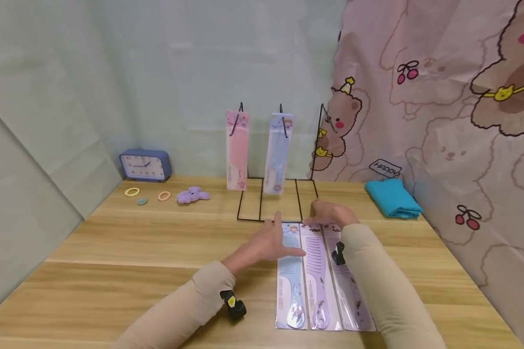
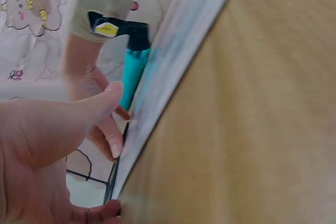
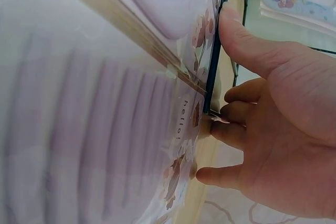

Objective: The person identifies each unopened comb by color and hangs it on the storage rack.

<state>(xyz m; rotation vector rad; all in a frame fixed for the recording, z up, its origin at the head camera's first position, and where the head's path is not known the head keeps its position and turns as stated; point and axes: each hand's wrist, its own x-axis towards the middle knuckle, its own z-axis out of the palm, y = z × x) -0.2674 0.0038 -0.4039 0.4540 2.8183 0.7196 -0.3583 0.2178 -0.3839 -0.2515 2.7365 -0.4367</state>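
Three packaged combs lie side by side on the table: a blue comb (image 1: pixel 290 286) at left, a purple comb (image 1: pixel 319 286) in the middle and another purple comb (image 1: pixel 353 300) at right. My left hand (image 1: pixel 267 243) is over the upper part of the blue comb's pack, its thumb stretched toward the middle comb. At the packs' top edges, beside the front wire of the black rack (image 1: pixel 255 220), is my right hand (image 1: pixel 330 213). Its fingers (image 3: pixel 226 177) are extended along the pack edge in the right wrist view. My right forearm hides part of the right comb.
A pink pack (image 1: pixel 237 155) and a blue pack (image 1: pixel 277 157) hang from the rack's hooks. Back left are a blue clock (image 1: pixel 145 165), a purple plush-like item (image 1: pixel 192 195) and several small rings, including a yellow ring (image 1: pixel 132 192). A folded turquoise cloth (image 1: pixel 393 198) lies back right.
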